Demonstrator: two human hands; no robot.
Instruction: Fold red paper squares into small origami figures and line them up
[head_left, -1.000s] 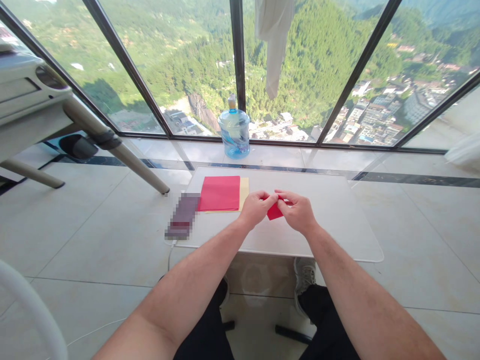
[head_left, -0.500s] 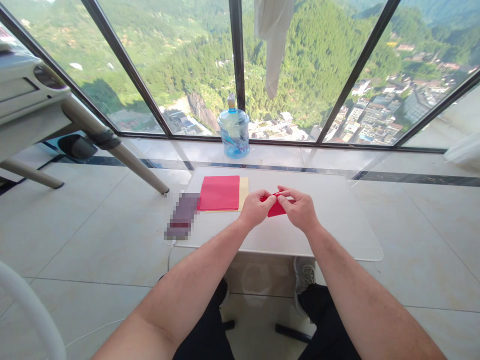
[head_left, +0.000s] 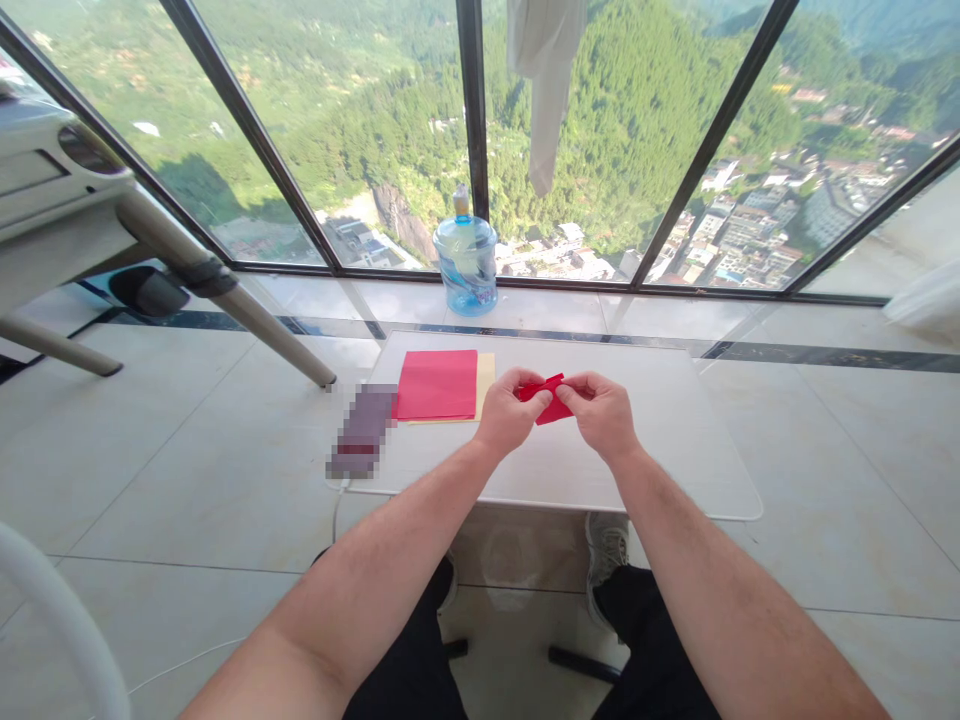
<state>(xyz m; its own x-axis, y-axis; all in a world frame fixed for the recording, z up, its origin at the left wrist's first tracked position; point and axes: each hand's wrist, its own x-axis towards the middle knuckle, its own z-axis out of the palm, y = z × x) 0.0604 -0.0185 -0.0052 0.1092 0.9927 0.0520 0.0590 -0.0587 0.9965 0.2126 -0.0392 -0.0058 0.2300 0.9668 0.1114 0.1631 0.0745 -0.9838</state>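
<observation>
The left hand point(head_left: 510, 415) and the right hand point(head_left: 604, 416) meet above the middle of the white desk point(head_left: 675, 430), with a small folded piece of red paper point(head_left: 553, 400) between them. Each grip is thumb and forefinger pressed together on the paper, the left pinching its left end and the right pinching its right end; the other fingers are curled in. The piece is held just above the desk top rather than lying flat on it. Its long axis runs left to right across the person, from one grip to the other, the upper edge rising slightly toward the right, and a lower corner points down toward the person.

Left of the hands, a stack of red paper sheets point(head_left: 437, 384) lies flat on the desk over a pale yellow sheet point(head_left: 487, 378). A blurred dark flat object point(head_left: 363, 433) sits at the desk's left edge. A water jug point(head_left: 466, 256) stands on the floor by the window.
</observation>
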